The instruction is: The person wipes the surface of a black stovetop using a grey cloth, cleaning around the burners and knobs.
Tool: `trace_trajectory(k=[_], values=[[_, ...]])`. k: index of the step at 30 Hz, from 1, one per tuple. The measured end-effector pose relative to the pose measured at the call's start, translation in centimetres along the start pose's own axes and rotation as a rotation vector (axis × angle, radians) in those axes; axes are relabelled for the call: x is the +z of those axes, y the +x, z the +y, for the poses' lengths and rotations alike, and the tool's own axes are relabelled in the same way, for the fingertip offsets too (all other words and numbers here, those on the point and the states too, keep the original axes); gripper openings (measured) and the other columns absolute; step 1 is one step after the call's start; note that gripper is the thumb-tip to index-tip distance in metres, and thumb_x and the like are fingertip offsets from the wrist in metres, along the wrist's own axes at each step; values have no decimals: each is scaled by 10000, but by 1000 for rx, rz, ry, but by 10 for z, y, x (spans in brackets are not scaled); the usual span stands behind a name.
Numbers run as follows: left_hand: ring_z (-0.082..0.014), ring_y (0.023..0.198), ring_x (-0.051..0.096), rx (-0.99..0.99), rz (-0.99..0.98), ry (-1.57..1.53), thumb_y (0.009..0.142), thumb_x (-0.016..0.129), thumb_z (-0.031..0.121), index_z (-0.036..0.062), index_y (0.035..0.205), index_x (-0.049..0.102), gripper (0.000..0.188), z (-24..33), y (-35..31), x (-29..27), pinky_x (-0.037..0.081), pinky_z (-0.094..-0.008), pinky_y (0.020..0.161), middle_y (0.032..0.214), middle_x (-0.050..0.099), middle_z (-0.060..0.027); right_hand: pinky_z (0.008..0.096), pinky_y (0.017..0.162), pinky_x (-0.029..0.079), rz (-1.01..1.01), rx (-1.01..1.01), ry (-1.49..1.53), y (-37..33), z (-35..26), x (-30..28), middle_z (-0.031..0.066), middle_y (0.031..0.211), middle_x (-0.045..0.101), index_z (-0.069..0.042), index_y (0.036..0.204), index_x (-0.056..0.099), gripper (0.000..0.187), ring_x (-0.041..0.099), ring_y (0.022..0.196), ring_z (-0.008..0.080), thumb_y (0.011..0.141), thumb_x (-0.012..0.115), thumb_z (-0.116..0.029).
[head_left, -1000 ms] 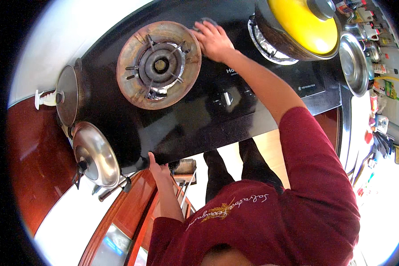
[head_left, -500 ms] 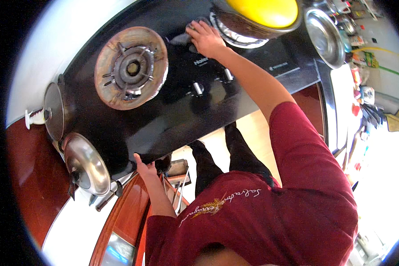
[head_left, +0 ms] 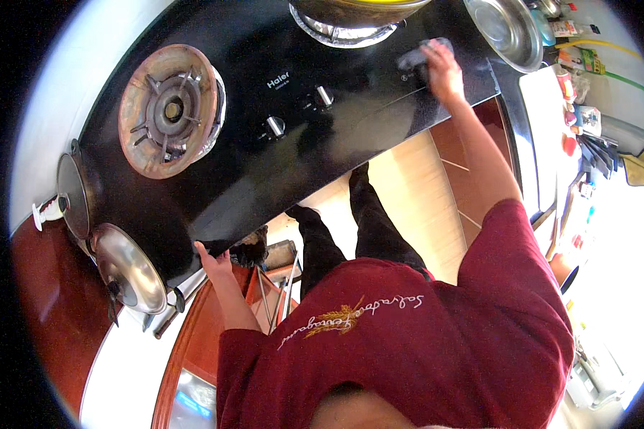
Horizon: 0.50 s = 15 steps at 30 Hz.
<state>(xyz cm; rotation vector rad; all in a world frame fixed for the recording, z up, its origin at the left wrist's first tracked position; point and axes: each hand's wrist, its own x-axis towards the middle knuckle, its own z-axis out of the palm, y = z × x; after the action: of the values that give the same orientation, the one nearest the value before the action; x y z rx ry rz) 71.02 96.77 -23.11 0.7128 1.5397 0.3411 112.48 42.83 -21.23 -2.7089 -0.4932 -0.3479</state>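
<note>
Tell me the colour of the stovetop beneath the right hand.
Glossy black stovetop; best seen in the head view.

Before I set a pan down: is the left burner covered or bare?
Bare: nothing stands on the left burner; its prongs and round centre show uncovered.

Pale floor (head_left: 415, 207), reddish-brown cabinetry (head_left: 200, 336), whitish wall (head_left: 64, 107), glaring light (head_left: 622, 286) at right

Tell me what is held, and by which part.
The right hand holds a crumpled grey cloth, seemingly by its right part. The left hand touches a glossy black countertop's edge; grip unclear.
</note>
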Motion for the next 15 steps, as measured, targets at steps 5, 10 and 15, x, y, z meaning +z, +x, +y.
trace_trajectory(k=[5,10,15], values=[[-219,1036,505,-12,45,10,721,685,558,126,1189,509,661,-4,20,-10,426,-394,863,1180,535,-31,428,878,431,331,126,-160,13,-45,26,84,1157,582,-105,929,664,329,527,1082,299,770,637,-392],[-224,1024,495,12,27,37,719,670,585,124,1179,515,670,-4,13,-12,417,-395,872,1161,535,-37,352,850,450,148,-149,199,-28,-136,37,49,1004,661,-109,886,699,217,592,1027,204,722,697,-250],[-227,1044,487,37,16,67,728,668,577,128,1208,491,681,-2,5,0,415,-391,873,1191,519,-42,365,719,509,298,142,161,31,-38,26,108,876,659,-58,844,664,125,631,804,279,756,617,-132]])
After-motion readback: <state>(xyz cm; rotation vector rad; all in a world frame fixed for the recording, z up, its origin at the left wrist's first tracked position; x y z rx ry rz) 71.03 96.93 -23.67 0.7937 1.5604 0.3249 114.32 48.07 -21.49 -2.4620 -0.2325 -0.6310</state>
